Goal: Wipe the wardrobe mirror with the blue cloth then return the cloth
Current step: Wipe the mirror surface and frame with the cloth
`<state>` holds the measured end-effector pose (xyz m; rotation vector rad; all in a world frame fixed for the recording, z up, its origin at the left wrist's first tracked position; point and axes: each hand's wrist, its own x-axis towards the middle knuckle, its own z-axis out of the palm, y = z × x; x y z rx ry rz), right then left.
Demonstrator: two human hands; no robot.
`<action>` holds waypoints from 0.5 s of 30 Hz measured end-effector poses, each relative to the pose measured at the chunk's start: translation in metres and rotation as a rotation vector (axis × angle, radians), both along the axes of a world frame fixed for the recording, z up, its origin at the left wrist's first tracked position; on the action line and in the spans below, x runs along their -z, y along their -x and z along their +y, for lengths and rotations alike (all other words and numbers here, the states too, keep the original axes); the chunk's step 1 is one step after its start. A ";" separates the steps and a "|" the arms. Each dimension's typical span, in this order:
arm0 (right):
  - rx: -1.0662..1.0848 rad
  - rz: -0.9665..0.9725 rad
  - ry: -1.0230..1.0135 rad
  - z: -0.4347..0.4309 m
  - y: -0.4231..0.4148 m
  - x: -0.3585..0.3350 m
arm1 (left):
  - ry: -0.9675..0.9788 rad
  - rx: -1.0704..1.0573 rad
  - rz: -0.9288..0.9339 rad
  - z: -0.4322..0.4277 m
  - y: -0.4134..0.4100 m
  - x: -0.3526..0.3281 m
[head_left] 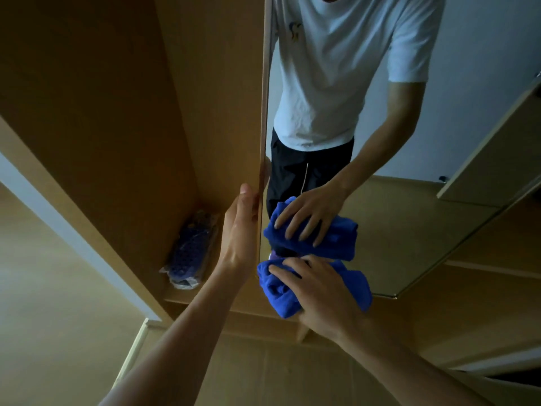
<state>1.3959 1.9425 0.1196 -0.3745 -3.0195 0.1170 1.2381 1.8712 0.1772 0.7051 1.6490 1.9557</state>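
The wardrobe mirror covers the inside of an open door and reflects a person in a white T-shirt and dark trousers. My right hand presses a bunched blue cloth flat against the glass near the mirror's lower left corner, fingers spread. The cloth and hand show again as a reflection just above. My left hand holds the door's wooden edge, thumb on the near side and fingers behind it.
The open wardrobe of light wood lies to the left, with a plastic-wrapped blue item on its bottom shelf. A wooden floor is at the lower left. More wooden cabinet panels are reflected at the right.
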 end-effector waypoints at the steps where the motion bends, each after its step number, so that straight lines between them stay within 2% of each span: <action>1: 0.002 0.017 -0.011 0.000 0.000 -0.017 | -0.017 -0.003 0.016 0.001 -0.001 -0.016; 7: 0.071 0.152 -0.089 -0.003 -0.008 -0.133 | -0.065 -0.046 0.190 0.000 -0.008 -0.114; 15: 0.101 0.378 -0.214 -0.017 -0.032 -0.266 | -0.166 -0.061 0.294 -0.003 -0.009 -0.222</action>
